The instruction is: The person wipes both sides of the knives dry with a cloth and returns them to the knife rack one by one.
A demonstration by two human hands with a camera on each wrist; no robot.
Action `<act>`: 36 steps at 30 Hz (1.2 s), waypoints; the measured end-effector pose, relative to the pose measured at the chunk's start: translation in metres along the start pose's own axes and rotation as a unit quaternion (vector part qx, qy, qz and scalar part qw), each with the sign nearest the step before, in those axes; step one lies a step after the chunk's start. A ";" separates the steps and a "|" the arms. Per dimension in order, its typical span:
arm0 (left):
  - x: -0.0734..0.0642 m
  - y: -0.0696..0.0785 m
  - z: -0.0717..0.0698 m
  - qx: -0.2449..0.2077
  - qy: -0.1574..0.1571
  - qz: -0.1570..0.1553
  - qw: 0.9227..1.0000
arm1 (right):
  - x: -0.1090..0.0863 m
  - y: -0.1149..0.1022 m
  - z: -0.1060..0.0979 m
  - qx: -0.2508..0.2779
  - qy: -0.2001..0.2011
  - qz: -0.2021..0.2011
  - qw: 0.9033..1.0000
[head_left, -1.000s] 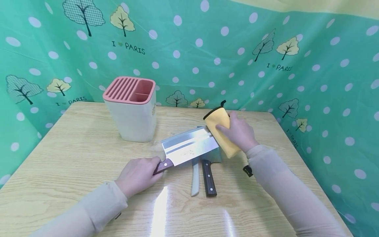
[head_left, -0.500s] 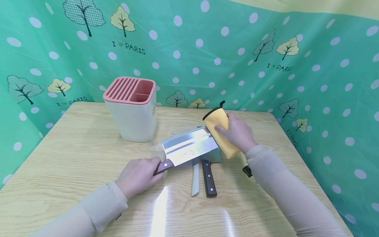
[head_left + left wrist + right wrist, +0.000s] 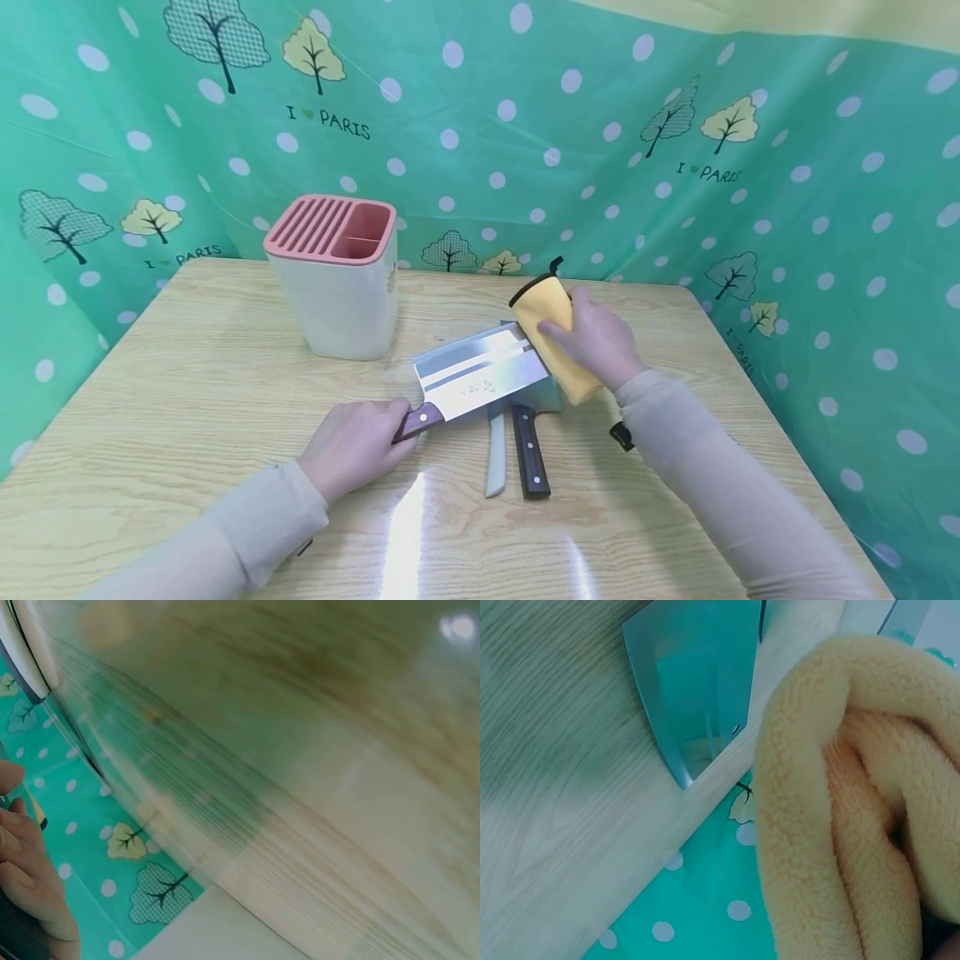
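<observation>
In the head view my left hand (image 3: 360, 446) grips the dark wooden handle of a cleaver (image 3: 480, 368), whose broad shiny blade points up and to the right. Its curled fingers (image 3: 28, 874) show at the left edge of the left wrist view. My right hand (image 3: 596, 340) holds a folded yellow cloth (image 3: 551, 325) against the far end of that blade. Fluffy folds of the cloth (image 3: 802, 817) fill much of the right wrist view. Under the blade lie a white-handled knife (image 3: 497, 457) and a second cleaver (image 3: 531, 454) with a black riveted handle; their blades are partly hidden.
A white knife holder (image 3: 333, 308) with a pink slotted top stands at the back left of the wooden table (image 3: 187, 375). A green dotted curtain (image 3: 465, 167) hangs behind and along the sides. Light glares off the tabletop near the front.
My right hand and the yellow cloth have slid slightly left along the blade end. The gripped cleaver has barely shifted. The two lying knives keep their places.
</observation>
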State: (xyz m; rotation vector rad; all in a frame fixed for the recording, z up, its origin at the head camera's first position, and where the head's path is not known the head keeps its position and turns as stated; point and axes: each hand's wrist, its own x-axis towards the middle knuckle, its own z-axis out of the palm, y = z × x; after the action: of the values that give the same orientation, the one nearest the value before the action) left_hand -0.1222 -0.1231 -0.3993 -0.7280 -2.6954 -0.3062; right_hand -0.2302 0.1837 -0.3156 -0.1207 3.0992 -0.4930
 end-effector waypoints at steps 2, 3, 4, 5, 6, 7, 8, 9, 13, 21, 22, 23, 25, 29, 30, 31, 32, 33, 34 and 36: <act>0.000 0.000 0.000 0.000 -0.003 -0.003 1.000 | 0.000 -0.002 0.001 -0.002 -0.001 -0.003 1.000; 0.000 0.000 0.000 0.000 -0.003 -0.004 1.000 | 0.000 -0.002 0.001 -0.003 -0.002 -0.003 1.000; 0.000 0.000 0.000 0.000 -0.003 -0.005 1.000 | 0.000 -0.003 0.002 -0.003 -0.001 -0.004 1.000; 0.001 0.001 0.000 0.000 -0.004 -0.005 1.000 | 0.000 -0.003 0.002 -0.001 -0.002 -0.004 1.000; 0.001 0.001 0.000 -0.001 -0.005 -0.005 1.000 | 0.001 -0.003 0.003 0.001 -0.002 -0.004 1.000; 0.001 0.001 0.000 -0.002 -0.006 -0.005 1.000 | 0.001 -0.003 0.003 0.003 -0.004 -0.004 1.000; 0.001 0.001 0.000 -0.002 -0.007 -0.005 1.000 | 0.001 -0.004 0.003 0.005 -0.005 -0.004 1.000; 0.001 0.002 0.000 -0.001 -0.009 -0.006 1.000 | 0.001 -0.004 0.004 0.007 -0.006 -0.004 1.000; 0.002 0.003 -0.001 0.002 -0.012 -0.007 1.000 | 0.001 -0.006 0.005 0.011 -0.011 -0.004 1.000; 0.001 0.004 0.000 0.006 0.001 -0.001 1.000 | -0.001 -0.008 0.007 0.014 -0.010 -0.007 1.000; 0.001 0.004 0.001 0.007 0.002 -0.001 1.000 | -0.002 -0.008 0.007 0.015 -0.010 -0.007 1.000; 0.001 0.004 0.001 0.007 0.002 -0.001 1.000 | -0.002 -0.008 0.008 0.015 -0.010 -0.008 1.000; 0.001 0.005 0.002 0.008 0.002 0.000 1.000 | -0.003 -0.008 0.008 0.016 -0.009 -0.008 1.000; 0.001 0.005 0.003 0.005 0.004 0.001 1.000 | -0.004 -0.008 0.010 0.019 -0.009 -0.011 1.000; 0.001 0.006 0.003 0.005 0.005 0.001 1.000 | -0.004 -0.008 0.010 0.021 -0.009 -0.012 1.000; 0.000 0.006 0.003 0.004 0.005 0.001 1.000 | -0.004 -0.008 0.010 0.022 -0.010 -0.012 1.000; 0.000 0.006 0.003 0.005 0.005 0.001 1.000 | -0.004 -0.009 0.011 0.023 -0.010 -0.013 1.000; 0.000 0.006 0.003 0.004 0.004 0.000 1.000 | -0.005 -0.009 0.011 0.024 -0.011 -0.013 1.000; 0.000 0.006 0.003 0.005 0.003 -0.001 1.000 | -0.005 -0.009 0.011 0.026 -0.012 -0.012 1.000; -0.001 0.007 0.003 0.005 0.003 -0.001 1.000 | -0.006 -0.010 0.011 0.028 -0.013 -0.011 0.999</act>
State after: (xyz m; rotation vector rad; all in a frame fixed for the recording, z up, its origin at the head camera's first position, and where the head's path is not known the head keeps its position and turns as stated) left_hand -0.1188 -0.1169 -0.4018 -0.7199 -2.6912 -0.2941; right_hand -0.2233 0.1712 -0.3231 -0.1591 3.0592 -0.5743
